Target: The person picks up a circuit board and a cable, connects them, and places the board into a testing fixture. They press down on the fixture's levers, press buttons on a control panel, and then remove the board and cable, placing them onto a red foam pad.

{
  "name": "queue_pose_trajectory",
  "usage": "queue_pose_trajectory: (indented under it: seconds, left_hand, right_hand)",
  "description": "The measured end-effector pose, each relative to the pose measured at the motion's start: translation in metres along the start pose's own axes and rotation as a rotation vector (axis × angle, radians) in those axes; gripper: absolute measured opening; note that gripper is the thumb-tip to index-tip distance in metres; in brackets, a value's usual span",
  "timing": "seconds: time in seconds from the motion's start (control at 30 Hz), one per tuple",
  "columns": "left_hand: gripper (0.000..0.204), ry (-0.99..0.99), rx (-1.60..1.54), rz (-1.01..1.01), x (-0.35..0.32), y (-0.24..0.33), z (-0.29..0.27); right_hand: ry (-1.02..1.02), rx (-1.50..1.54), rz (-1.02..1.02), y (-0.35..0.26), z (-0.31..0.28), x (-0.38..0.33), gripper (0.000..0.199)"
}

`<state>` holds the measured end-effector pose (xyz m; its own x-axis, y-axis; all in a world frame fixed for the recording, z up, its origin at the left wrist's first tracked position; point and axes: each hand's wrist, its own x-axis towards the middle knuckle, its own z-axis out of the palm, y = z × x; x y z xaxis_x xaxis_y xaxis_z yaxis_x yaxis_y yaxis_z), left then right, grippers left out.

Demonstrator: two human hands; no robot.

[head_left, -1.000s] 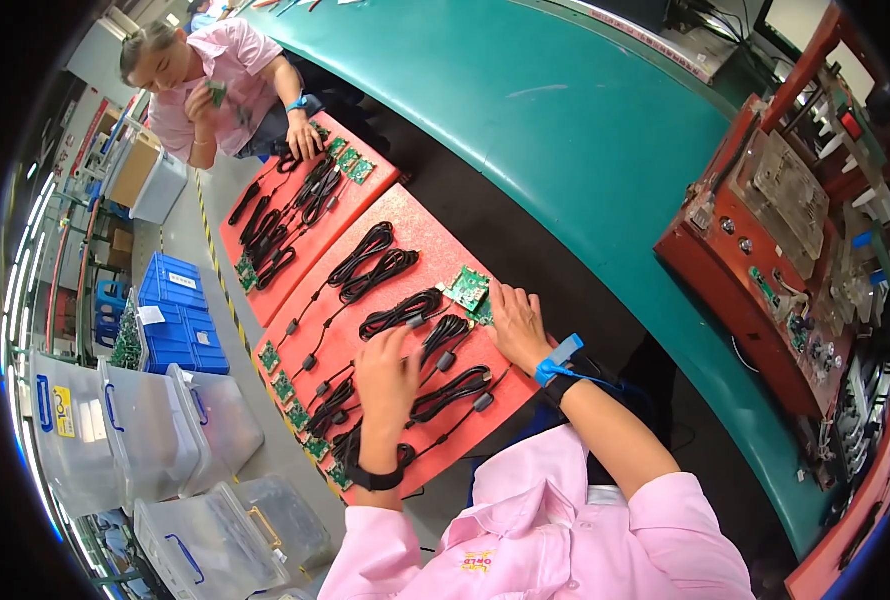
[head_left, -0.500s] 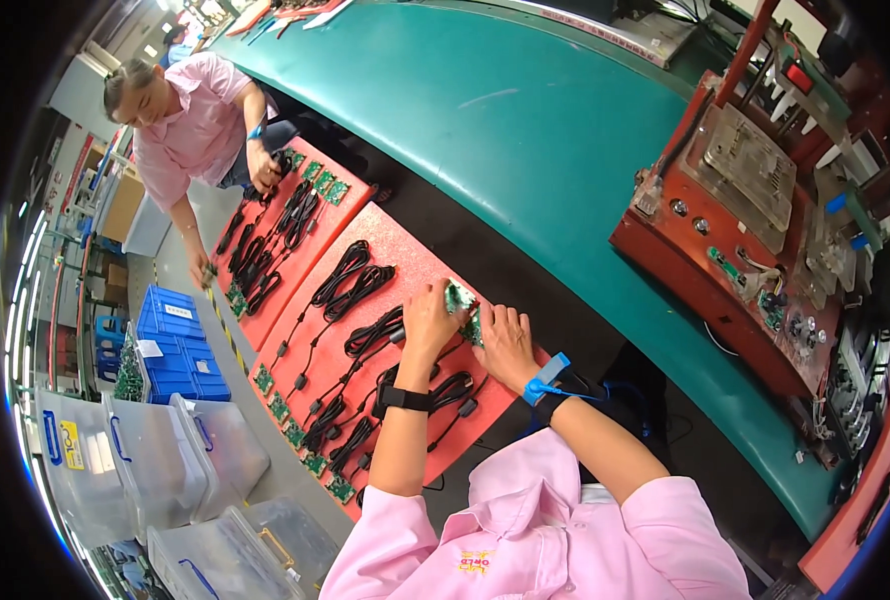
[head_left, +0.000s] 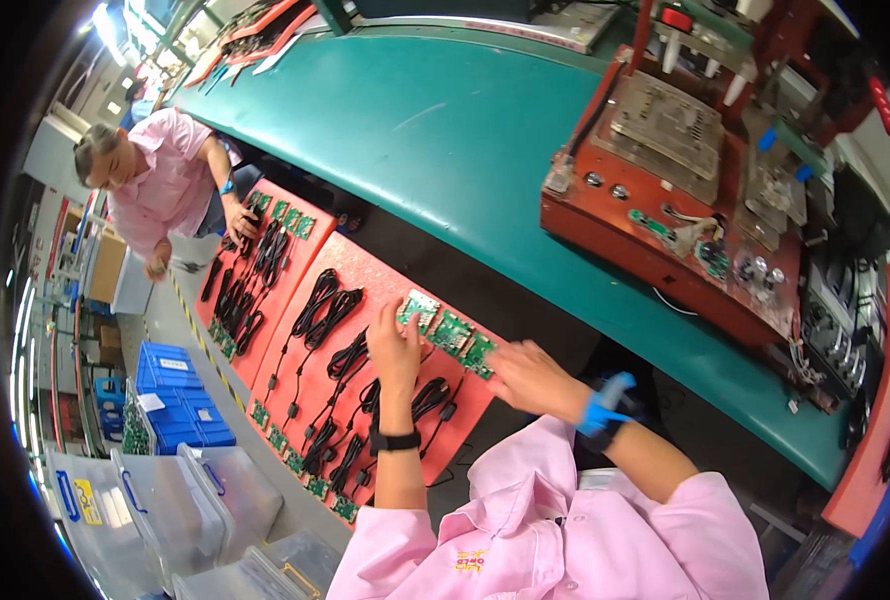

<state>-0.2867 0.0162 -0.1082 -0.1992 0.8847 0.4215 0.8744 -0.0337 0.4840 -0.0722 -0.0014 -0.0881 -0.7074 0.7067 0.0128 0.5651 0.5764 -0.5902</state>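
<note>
Three green circuit boards lie in a row along the far right edge of the pink foam sheet (head_left: 370,262). My left hand (head_left: 395,350) has its thumb and fingers closed at the left edge of the leftmost circuit board (head_left: 421,307), which carries a pale, shiny part. Beside it is the middle circuit board (head_left: 452,331). My right hand (head_left: 537,380), fingers stretched out, is next to the rightmost circuit board (head_left: 478,352); slight blur hides whether it touches. Bundled black cables (head_left: 327,305) lie left of my left hand, and small green boards (head_left: 277,438) line the near left edge.
A co-worker (head_left: 170,180) handles cables on another pink foam sheet (head_left: 287,258). Beyond runs a green workbench (head_left: 445,120) with a red test fixture (head_left: 665,210). Blue crates (head_left: 180,400) and clear plastic bins (head_left: 175,500) stand on the floor at left.
My hands have moved apart; the right one has drawn back from the boards, uncovering the row. My head view has shifted to the right. The co-worker's hands have moved.
</note>
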Motion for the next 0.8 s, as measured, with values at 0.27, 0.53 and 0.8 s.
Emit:
queue_pose_trajectory:
  seconds: [0.27, 0.53, 0.8]
  left_hand:
    - [0.007, -0.138, -0.489, 0.351, -0.029, 0.151, -0.038]
    - [0.026, -0.446, -0.831, 0.997, -0.032, 0.298, 0.004]
    - [0.027, -0.631, -0.796, 0.946, -0.06, 0.353, 0.035]
  right_hand:
    - [0.316, -0.024, 0.486, -0.046, -0.152, -0.244, 0.005]
    - [1.132, -0.966, 1.412, -0.124, -0.251, -0.44, 0.018]
    - [0.626, -0.864, 1.657, 0.011, -0.337, -0.573, 0.017]
